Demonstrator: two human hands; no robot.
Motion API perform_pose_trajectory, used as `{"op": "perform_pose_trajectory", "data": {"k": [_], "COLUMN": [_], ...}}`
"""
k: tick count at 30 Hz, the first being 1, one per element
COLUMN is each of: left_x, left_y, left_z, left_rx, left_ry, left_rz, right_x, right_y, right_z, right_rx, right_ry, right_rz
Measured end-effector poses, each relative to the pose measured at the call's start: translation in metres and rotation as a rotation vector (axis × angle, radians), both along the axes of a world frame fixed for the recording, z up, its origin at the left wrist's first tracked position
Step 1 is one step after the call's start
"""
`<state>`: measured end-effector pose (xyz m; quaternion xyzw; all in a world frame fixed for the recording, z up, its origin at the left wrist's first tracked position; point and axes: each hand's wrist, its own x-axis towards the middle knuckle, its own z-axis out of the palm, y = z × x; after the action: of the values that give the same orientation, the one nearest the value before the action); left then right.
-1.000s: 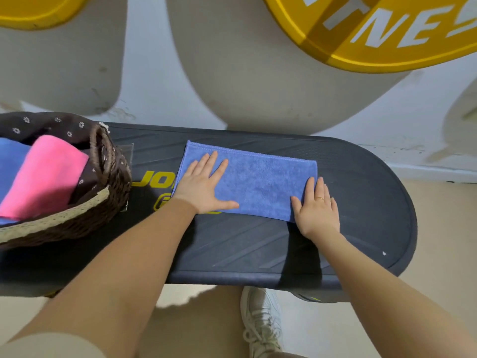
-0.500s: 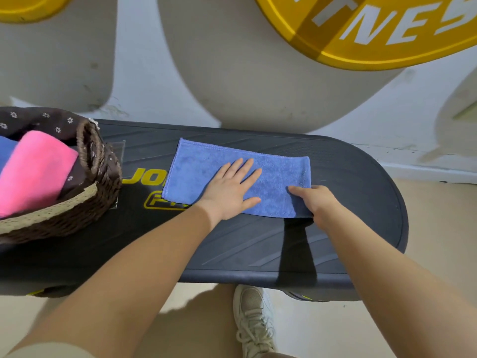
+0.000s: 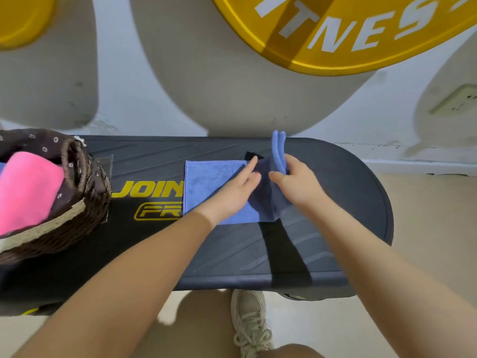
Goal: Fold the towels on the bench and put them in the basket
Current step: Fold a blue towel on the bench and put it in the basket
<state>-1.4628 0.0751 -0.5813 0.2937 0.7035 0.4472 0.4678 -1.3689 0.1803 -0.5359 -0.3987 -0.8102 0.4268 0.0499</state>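
A blue towel (image 3: 206,184) lies on the dark bench (image 3: 322,228), its left part flat. My left hand (image 3: 237,192) rests flat on the towel's middle with straight fingers. My right hand (image 3: 294,182) pinches the towel's right end and holds it lifted, standing upright above the bench. The wicker basket (image 3: 74,223) sits at the bench's left end, holding a folded pink towel (image 3: 28,192); a sliver of blue cloth shows at its far left edge.
The basket has a dark floral liner (image 3: 38,143). A wall with a yellow sign (image 3: 348,29) rises right behind the bench. A power socket (image 3: 456,100) is on the wall at right. My shoe (image 3: 250,321) stands on the floor below the bench's front edge.
My right hand took hold of the towel's right end and lifted it up toward the left. My left hand slid right from the towel's left part to its middle.
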Motion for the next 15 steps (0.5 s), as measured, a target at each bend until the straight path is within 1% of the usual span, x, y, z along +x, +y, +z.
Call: {"op": "perform_pose_trajectory", "data": {"k": [1,3,6,8,12,14,15], "left_x": [-0.001,-0.006,-0.015,-0.022,-0.029,-0.033,-0.036], "left_y": [-0.005,-0.015,-0.03,-0.037,-0.043,-0.044,-0.045], "left_z": [0.008,0.016,0.015,0.007,-0.006,-0.01,-0.011], "left_rx": [0.06,0.127,0.129,0.059,-0.093,-0.127,-0.141], "left_ry": [-0.133,-0.27,-0.309,-0.243,0.048,0.148,0.213], "left_rz": [0.114,0.273,0.443,0.532,0.534,0.5,0.476], "right_x": [-0.008,-0.024,-0.04,-0.048,-0.049,-0.044,-0.042], "right_y": [-0.01,-0.032,-0.057,-0.069,-0.083,-0.08,-0.076], "right_z": [-0.002,-0.006,-0.013,-0.019,-0.03,-0.03,-0.031], "right_rx": [0.039,0.078,0.083,0.063,0.029,0.091,0.176], "right_ry": [-0.01,-0.022,-0.074,-0.107,-0.095,-0.07,-0.055], "right_rz": [0.046,0.123,0.21,0.273,0.402,0.394,0.39]}}
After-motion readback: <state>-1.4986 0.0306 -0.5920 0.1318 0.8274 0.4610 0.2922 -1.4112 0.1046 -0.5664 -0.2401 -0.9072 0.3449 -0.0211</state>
